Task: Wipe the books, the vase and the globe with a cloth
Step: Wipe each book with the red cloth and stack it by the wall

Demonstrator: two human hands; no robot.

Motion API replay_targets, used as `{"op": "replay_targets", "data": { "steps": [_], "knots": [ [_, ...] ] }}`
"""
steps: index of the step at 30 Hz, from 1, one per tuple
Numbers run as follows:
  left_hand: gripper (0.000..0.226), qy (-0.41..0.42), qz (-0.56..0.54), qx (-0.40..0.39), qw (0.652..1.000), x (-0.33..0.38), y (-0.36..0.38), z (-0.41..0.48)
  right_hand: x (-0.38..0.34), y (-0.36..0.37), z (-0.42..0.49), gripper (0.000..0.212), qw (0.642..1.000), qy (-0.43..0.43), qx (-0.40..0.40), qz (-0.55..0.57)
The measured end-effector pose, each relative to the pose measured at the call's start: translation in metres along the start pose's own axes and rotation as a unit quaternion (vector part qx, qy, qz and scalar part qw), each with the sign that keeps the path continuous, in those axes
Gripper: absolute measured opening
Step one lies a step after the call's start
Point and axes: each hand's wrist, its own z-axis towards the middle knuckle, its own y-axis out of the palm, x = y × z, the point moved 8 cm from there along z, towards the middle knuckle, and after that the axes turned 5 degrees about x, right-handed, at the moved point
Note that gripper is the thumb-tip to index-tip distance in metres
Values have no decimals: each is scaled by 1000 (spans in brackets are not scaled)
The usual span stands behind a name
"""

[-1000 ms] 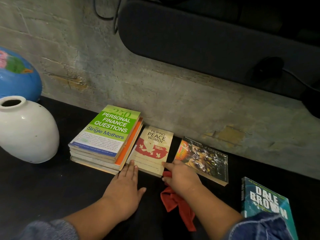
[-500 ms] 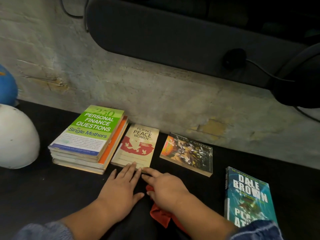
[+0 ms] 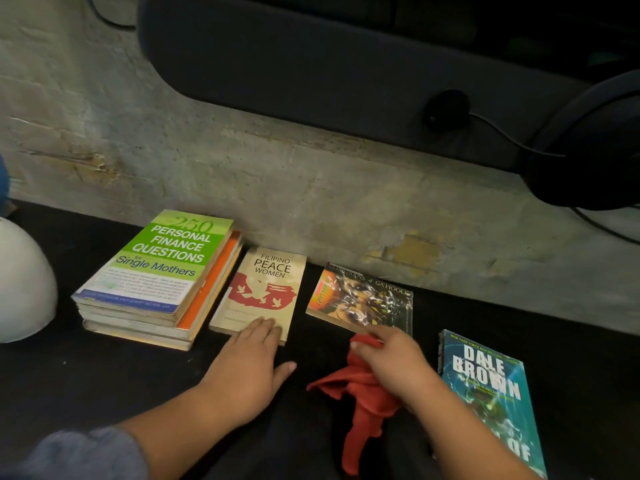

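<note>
Head cam: my left hand (image 3: 247, 368) lies flat, fingers straight and together, tips on the near edge of the Peace Women book (image 3: 266, 282). Right hand (image 3: 391, 362) has fingers curled round the red cloth (image 3: 360, 400), tips at the near edge of the Ga'Hoole book (image 3: 360, 299). Book stack (image 3: 156, 271) sits just left of the left fingers. Dale Brown book (image 3: 491, 393) is right of the right fingers. Vase (image 3: 20, 282) is far left, cropped.

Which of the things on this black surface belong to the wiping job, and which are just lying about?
For the job:
red cloth, gripped by the right hand
stack of books
Filipino Peace Women book
Guardians of Ga'Hoole book
Dale Brown book
white vase
globe, only a blue edge showing

Just lying about:
black headphones
dark padded panel
</note>
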Motion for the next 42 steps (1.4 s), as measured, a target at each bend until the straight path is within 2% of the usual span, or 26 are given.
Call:
{"op": "replay_targets", "data": {
  "steps": [2, 5, 8, 11, 14, 18, 20, 23, 26, 32, 36, 38, 39, 40, 42],
  "knots": [
    [66, -12, -121, 13, 992, 9, -6, 18, 27, -18, 6, 51, 992, 73, 37, 91],
    [60, -47, -245, -8, 968, 25, -7, 49, 53, -31, 8, 38, 970, 141, 50, 190],
    [60, -86, -317, -51, 943, 33, 4, 71, 66, -29, 6, 73, 953, 185, 11, 238],
    [67, -106, -345, -89, 928, 32, 19, 79, 71, -23, 8, 82, 944, 186, -27, 273],
    [61, -119, -360, -100, 920, 33, 23, 74, 73, -23, 9, 71, 953, 165, -47, 250],
    [41, -93, -388, -117, 909, 44, 23, 49, 72, -28, 3, 37, 956, 159, -50, 243],
    [34, -86, -375, -116, 916, 44, 22, 29, 74, -30, -4, 32, 967, 149, -51, 201],
    [21, -90, -343, -121, 927, 31, 20, 2, 74, -29, -18, 50, 980, 127, -67, 141],
    [17, -120, -359, -146, 914, 18, 17, -19, 68, -32, -34, 64, 990, 94, -96, 41],
    [14, -134, -320, -214, 913, 7, 23, -48, 65, -32, -58, 46, 972, 43, -174, -151],
    [16, -136, -306, -297, 894, 12, 29, -66, 65, -35, -67, 34, 946, 12, -217, -239],
    [15, -132, -279, -271, 912, 11, 25, -63, 65, -38, -69, 29, 937, 1, -226, -265],
    [22, -126, -241, -222, 936, 7, 17, -57, 65, -40, -69, 28, 936, -2, -223, -273],
    [38, -113, -186, -163, 962, 2, 8, -52, 65, -43, -68, 27, 939, -4, -214, -270],
    [87, -61, -91, -88, 990, 3, 0, -47, 60, -51, -62, 24, 960, -6, -163, -228]
  ]
}}
